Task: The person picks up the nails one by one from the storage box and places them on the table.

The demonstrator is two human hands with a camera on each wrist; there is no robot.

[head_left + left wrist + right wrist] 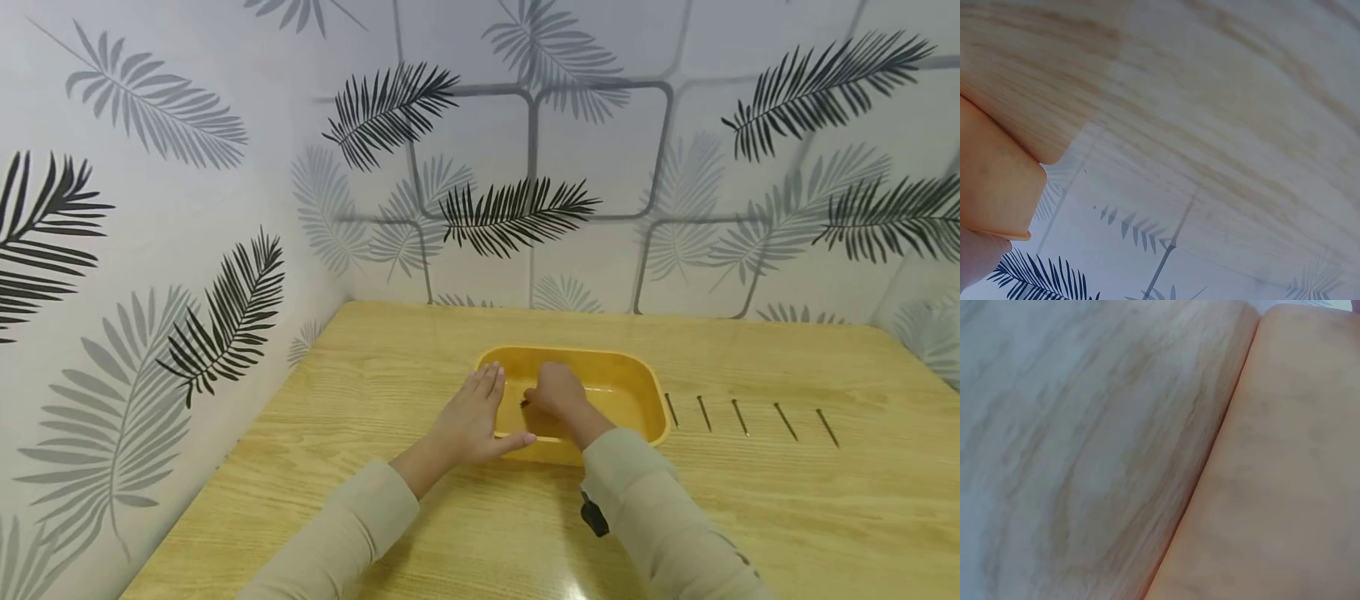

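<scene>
A yellow plastic tray (637,400) sits on the wooden table in the head view. My left hand (468,421) rests over its left end, fingers straight along the rim and thumb stretched across the near edge. Inside the tray, my right hand (561,390) is lowered with its fingers curled, pinching a small dark screw (525,403) whose end shows beside the fingertips. The rest of that screw is hidden by the hand. The left wrist view catches the tray's outer wall (997,169) and part of the left hand (979,256); the right wrist view has only the tray wall (1272,456) and table.
Right of the tray, several dark screws lie spaced out in a row, from the nearest screw (671,409) to the farthest screw (827,427). A small black object (595,514) shows under the right sleeve. Leaf-patterned walls (480,275) border the table (405,350) behind and left.
</scene>
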